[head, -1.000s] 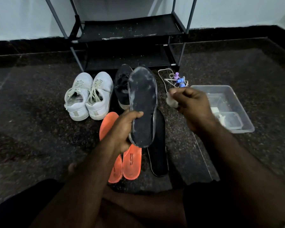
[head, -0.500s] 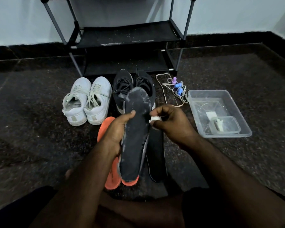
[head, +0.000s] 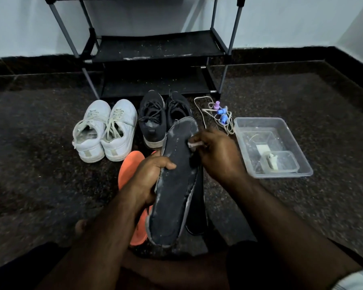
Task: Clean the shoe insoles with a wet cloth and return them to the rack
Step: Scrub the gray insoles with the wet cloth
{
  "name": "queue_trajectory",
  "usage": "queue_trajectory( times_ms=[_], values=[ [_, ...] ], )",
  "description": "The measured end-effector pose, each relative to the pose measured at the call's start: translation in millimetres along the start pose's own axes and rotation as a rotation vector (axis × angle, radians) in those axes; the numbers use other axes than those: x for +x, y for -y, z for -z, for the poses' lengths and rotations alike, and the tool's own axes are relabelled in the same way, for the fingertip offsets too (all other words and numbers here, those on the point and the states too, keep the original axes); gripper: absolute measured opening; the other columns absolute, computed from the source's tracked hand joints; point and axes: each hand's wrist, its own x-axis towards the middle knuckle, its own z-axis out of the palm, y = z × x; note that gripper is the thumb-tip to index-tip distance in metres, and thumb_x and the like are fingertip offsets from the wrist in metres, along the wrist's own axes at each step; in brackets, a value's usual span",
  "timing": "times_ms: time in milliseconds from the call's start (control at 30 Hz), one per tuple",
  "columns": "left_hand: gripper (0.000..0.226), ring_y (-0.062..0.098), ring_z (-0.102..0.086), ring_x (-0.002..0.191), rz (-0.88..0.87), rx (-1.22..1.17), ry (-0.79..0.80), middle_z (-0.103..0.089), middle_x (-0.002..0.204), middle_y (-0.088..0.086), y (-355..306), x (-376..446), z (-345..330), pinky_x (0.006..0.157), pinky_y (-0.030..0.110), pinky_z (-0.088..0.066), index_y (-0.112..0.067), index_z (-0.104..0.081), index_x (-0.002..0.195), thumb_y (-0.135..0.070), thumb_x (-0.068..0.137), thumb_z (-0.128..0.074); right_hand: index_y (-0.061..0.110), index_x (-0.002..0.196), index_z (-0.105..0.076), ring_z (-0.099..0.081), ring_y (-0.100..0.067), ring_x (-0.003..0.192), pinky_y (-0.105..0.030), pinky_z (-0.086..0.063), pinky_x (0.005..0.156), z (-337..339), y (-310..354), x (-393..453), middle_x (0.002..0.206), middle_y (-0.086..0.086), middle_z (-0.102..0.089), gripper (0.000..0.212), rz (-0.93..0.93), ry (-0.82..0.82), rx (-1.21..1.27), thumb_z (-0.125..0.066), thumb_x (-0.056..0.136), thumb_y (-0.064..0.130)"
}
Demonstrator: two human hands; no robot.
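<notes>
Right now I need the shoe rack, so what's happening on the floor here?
A seated person is cleaning insoles. The left hand grips a dark insole, and the right hand presses a small white cloth against its upper edge. Orange insoles and another dark one lie beneath. Nothing is visible on the rack shelves.

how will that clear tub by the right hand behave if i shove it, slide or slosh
The clear tub looks thin-walled plastic on smooth stone floor, so it would probably slide easily. It seems to hold shallow water and a smaller container, so a quick shove would likely slosh. Its low, wide shape makes tipping unlikely.
</notes>
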Motion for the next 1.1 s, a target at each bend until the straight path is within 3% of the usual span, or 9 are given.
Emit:
queue_trajectory(
  times_ms=[133,300,433,533,667,800,900,1000,1100],
  values=[
    [0.043,0.033,-0.063,0.072,-0.02,0.021,0.04,-0.066,0.094,0.02,0.7,-4.0,-2.4,0.06,0.033,-0.056,-0.01,-0.069,0.104,0.01,0.079,-0.04,0.026,0.094,-0.076,-0.062,-0.005,0.087,-0.03,-0.053,0.08,2.1,-6.8,2.2,0.094,0.009,-0.069,0.018,-0.138,-0.087,0.139,-0.073,0.082,0.012],
    [0.041,0.028,-0.067,0.063,0.001,-0.022,0.092,-0.071,0.081,0.015,1.0,-1.7,-0.4,0.058,0.034,-0.058,-0.015,-0.079,0.083,0.007,0.078,-0.044,0.033,0.092,-0.076,-0.068,-0.016,0.092,-0.048,-0.056,0.085,-1.7,-7.4,-5.8,0.096,0.007,-0.069,0.012,-0.297,-0.038,0.428,-0.072,0.08,0.034],
    [0.033,0.026,-0.072,0.074,-0.028,0.012,0.064,-0.074,0.096,0.018,-3.0,3.3,2.6,0.063,0.031,-0.059,-0.005,-0.073,0.109,-0.007,0.076,-0.066,0.03,0.093,-0.075,-0.069,-0.01,0.09,-0.037,-0.056,0.086,-3.0,1.8,-10.5,0.098,0.007,-0.07,0.019,-0.274,-0.002,0.439,-0.079,0.077,0.021],
    [0.024,0.026,-0.071,0.079,-0.096,0.125,0.003,-0.075,0.098,0.014,1.5,7.0,-0.3,0.066,0.029,-0.055,-0.01,-0.072,0.111,-0.003,0.09,-0.064,0.021,0.096,-0.074,-0.063,-0.007,0.093,-0.025,-0.053,0.083,-5.9,8.2,-16.2,0.102,0.005,-0.061,0.018,-0.179,0.047,0.263,-0.08,0.079,0.019],
    [0.024,0.022,-0.072,0.079,-0.101,0.177,0.03,-0.075,0.099,0.013,6.1,4.9,-5.5,0.061,0.024,-0.056,-0.009,-0.07,0.11,0.002,0.093,-0.058,0.021,0.091,-0.07,-0.065,-0.006,0.082,-0.031,-0.054,0.078,-2.2,6.8,-5.5,0.089,0.009,-0.07,0.008,-0.317,-0.037,0.178,-0.073,0.084,0.018],
    [0.029,0.031,-0.071,0.093,-0.099,0.139,0.025,-0.074,0.11,0.018,4.8,2.4,-7.4,0.078,0.036,-0.06,-0.005,-0.068,0.119,0.002,0.093,-0.058,0.023,0.088,-0.067,-0.065,-0.002,0.079,-0.029,-0.055,0.078,-4.3,9.1,-5.0,0.083,0.012,-0.07,0.011,-0.361,-0.088,0.292,-0.076,0.082,0.02],
    [0.033,0.039,-0.067,0.107,-0.077,0.138,0.048,-0.07,0.118,0.024,5.4,0.8,-7.9,0.098,0.052,-0.051,-0.008,-0.067,0.121,0.004,0.093,-0.056,0.024,0.086,-0.065,-0.064,-0.002,0.074,-0.02,-0.051,0.068,-6.2,12.5,-10.5,0.081,0.011,-0.07,0.015,-0.292,-0.052,0.288,-0.078,0.079,0.021],
    [0.034,0.035,-0.069,0.102,-0.073,0.15,0.072,-0.072,0.115,0.02,3.6,-1.6,-8.7,0.098,0.049,-0.052,-0.007,-0.066,0.122,0.005,0.092,-0.056,0.025,0.085,-0.063,-0.062,-0.001,0.073,-0.015,-0.048,0.066,-5.6,10.1,-6.3,0.079,0.012,-0.068,0.015,-0.326,-0.093,0.296,-0.077,0.081,0.022],
    [0.034,0.029,-0.072,0.095,-0.078,0.153,0.091,-0.075,0.108,0.016,3.2,-2.4,-8.4,0.094,0.045,-0.055,-0.008,-0.067,0.121,0.006,0.092,-0.056,0.028,0.084,-0.059,-0.064,-0.007,0.076,-0.038,-0.056,0.076,-8.6,4.4,-3.0,0.079,0.01,-0.067,0.015,-0.394,-0.059,0.395,-0.074,0.083,0.023]
  ],
)
